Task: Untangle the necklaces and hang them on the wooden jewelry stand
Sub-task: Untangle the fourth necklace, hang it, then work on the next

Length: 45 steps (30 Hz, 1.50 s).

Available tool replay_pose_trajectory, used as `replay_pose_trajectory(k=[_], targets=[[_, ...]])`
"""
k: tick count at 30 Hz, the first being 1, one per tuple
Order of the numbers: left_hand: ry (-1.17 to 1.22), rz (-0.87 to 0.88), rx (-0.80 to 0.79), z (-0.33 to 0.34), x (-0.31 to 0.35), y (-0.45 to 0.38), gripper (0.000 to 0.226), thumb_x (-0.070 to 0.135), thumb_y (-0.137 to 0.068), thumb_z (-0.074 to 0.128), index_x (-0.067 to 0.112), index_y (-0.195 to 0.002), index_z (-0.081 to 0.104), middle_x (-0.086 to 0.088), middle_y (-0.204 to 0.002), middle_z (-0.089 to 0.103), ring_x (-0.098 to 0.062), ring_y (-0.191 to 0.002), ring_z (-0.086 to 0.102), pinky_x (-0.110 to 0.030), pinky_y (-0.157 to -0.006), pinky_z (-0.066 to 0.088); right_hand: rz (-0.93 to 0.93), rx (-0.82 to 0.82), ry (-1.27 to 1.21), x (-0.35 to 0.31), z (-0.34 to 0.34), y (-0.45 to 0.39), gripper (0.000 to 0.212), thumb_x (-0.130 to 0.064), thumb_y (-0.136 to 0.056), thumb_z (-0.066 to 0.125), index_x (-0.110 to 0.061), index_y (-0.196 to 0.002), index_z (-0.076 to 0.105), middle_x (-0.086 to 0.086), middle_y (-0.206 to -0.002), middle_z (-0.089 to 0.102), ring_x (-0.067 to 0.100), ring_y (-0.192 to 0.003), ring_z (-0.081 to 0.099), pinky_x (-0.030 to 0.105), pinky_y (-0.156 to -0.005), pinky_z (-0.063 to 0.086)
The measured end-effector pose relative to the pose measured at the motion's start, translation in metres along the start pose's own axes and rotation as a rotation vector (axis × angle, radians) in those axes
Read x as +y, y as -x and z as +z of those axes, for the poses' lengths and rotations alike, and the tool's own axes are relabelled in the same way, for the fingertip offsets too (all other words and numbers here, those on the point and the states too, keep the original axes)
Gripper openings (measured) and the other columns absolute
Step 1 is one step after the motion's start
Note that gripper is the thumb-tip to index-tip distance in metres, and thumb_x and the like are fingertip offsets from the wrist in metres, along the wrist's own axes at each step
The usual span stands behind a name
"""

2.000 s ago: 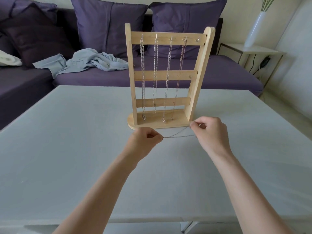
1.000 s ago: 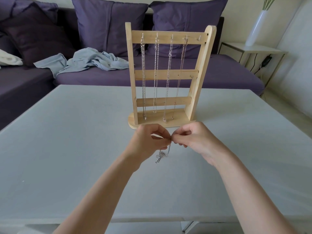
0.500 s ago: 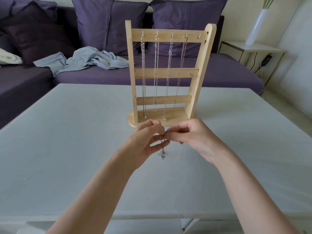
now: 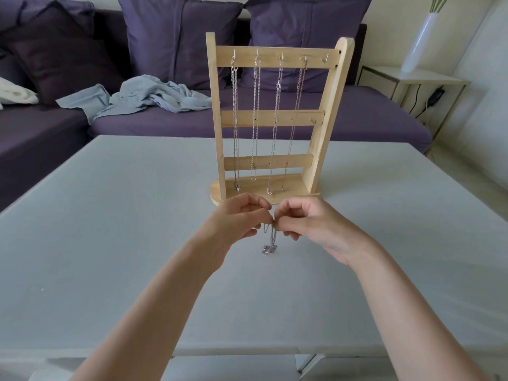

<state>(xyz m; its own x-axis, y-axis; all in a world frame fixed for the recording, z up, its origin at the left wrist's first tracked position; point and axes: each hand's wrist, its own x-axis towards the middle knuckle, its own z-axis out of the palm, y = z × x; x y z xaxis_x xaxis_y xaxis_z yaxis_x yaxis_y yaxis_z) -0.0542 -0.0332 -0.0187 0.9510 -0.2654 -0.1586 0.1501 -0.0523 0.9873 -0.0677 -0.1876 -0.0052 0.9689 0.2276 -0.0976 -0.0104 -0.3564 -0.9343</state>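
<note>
Fingertips of left hand (image 4: 242,218) and right hand (image 4: 310,224) meet, both pinching thin silver necklace (image 4: 270,237) at same spot. Other fingers loosely curled. Chain drops short from pinch, small pendant (image 4: 269,249) dangling just above grey table (image 4: 110,243). Hands low, right before base of wooden jewelry stand (image 4: 275,119). Four chains (image 4: 255,119) hang off top-bar hooks; rightmost hook (image 4: 326,58) bare. Behind: purple sofa (image 4: 357,116), crumpled blue cloth (image 4: 143,96).

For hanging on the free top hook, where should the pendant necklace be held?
By the chain's upper end, where both hands' fingertips pinch the pendant necklace now, coming from above: the pendant hangs freely below, keeping the loop straight for the empty hook.
</note>
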Motion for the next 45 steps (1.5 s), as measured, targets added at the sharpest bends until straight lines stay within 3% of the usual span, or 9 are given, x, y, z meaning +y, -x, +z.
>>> replay_pose_trajectory(k=[5,11,20,25,28,36,39,42,45], targets=[[0.024,-0.026,-0.083,-0.002,0.001,0.002,0.014,0.005,-0.082,0.062,0.019,-0.083,0.058,0.004,-0.071,0.06,-0.01,-0.068,0.049,-0.022,-0.07,0.044,-0.011,-0.023,-0.163,0.002,-0.003,0.001,0.018,0.006,-0.083,0.055,-0.009,-0.074,0.058,0.003,-0.065,0.061,0.011,-0.059,0.048,0.02,-0.057,0.038],[0.273,-0.041,-0.162,-0.004,0.004,0.002,0.013,0.007,-0.086,0.059,0.019,-0.081,0.058,0.004,-0.073,0.056,-0.009,-0.065,0.049,-0.019,-0.065,0.046,-0.046,-0.033,-0.36,0.002,-0.009,-0.001,0.015,0.006,-0.083,0.06,-0.008,-0.077,0.063,0.004,-0.062,0.061,0.017,-0.064,0.046,0.018,-0.055,0.038],[0.364,-0.031,-0.097,0.002,0.005,0.003,0.01,0.008,-0.088,0.057,0.013,-0.08,0.057,0.002,-0.066,0.054,-0.008,-0.056,0.046,-0.019,-0.058,0.048,-0.146,0.075,-0.221,0.001,-0.008,-0.001,0.007,-0.004,-0.078,0.07,-0.009,-0.08,0.072,-0.001,-0.066,0.064,0.004,-0.055,0.046,0.015,-0.054,0.037],[0.302,-0.044,-0.006,0.006,0.002,0.002,0.01,0.005,-0.088,0.058,0.013,-0.082,0.054,0.003,-0.065,0.054,-0.007,-0.055,0.045,-0.018,-0.057,0.049,-0.211,0.156,-0.006,0.0,-0.005,-0.004,0.003,-0.005,-0.077,0.073,-0.008,-0.077,0.072,-0.001,-0.068,0.065,0.0,-0.056,0.051,0.009,-0.058,0.04],[0.213,-0.021,0.06,0.007,0.001,0.001,0.012,0.005,-0.086,0.061,0.014,-0.083,0.054,0.005,-0.063,0.054,-0.008,-0.058,0.047,-0.018,-0.058,0.049,-0.177,0.16,0.049,0.0,-0.001,-0.006,0.014,-0.004,-0.078,0.07,-0.014,-0.069,0.067,-0.006,-0.061,0.061,-0.001,-0.052,0.049,0.01,-0.056,0.04],[0.118,0.042,-0.012,0.004,0.006,0.005,0.01,0.009,-0.086,0.061,0.016,-0.08,0.057,0.004,-0.074,0.057,-0.007,-0.068,0.053,-0.019,-0.064,0.049,-0.08,0.042,-0.228,0.003,0.001,-0.005,0.026,0.005,-0.086,0.051,-0.006,-0.063,0.056,0.0,-0.056,0.046,0.011,-0.054,0.038,0.017,-0.05,0.032],[0.012,0.169,0.105,0.001,0.008,0.003,0.013,0.007,-0.086,0.062,0.017,-0.08,0.057,0.007,-0.074,0.056,-0.006,-0.07,0.053,-0.02,-0.07,0.047,-0.082,0.026,-0.299,0.002,-0.001,-0.006,0.023,0.002,-0.084,0.054,-0.005,-0.061,0.055,0.0,-0.056,0.046,0.009,-0.054,0.038,0.019,-0.051,0.031],[-0.052,0.324,0.121,-0.004,0.013,0.004,0.017,0.003,-0.084,0.063,0.018,-0.079,0.057,0.015,-0.064,0.055,-0.008,-0.065,0.046,-0.019,-0.065,0.04,-0.08,0.043,-0.304,0.002,-0.002,-0.006,0.028,0.005,-0.084,0.051,-0.007,-0.058,0.053,0.0,-0.056,0.046,0.011,-0.055,0.037,0.019,-0.051,0.03],[-0.157,0.344,0.041,-0.002,0.015,0.007,0.017,0.002,-0.081,0.066,0.017,-0.082,0.059,0.011,-0.067,0.061,-0.006,-0.063,0.049,-0.012,-0.06,0.04,-0.082,0.042,-0.278,0.003,-0.001,-0.006,0.026,0.006,-0.085,0.048,-0.005,-0.061,0.053,0.0,-0.056,0.046,0.01,-0.055,0.038,0.02,-0.051,0.031]])
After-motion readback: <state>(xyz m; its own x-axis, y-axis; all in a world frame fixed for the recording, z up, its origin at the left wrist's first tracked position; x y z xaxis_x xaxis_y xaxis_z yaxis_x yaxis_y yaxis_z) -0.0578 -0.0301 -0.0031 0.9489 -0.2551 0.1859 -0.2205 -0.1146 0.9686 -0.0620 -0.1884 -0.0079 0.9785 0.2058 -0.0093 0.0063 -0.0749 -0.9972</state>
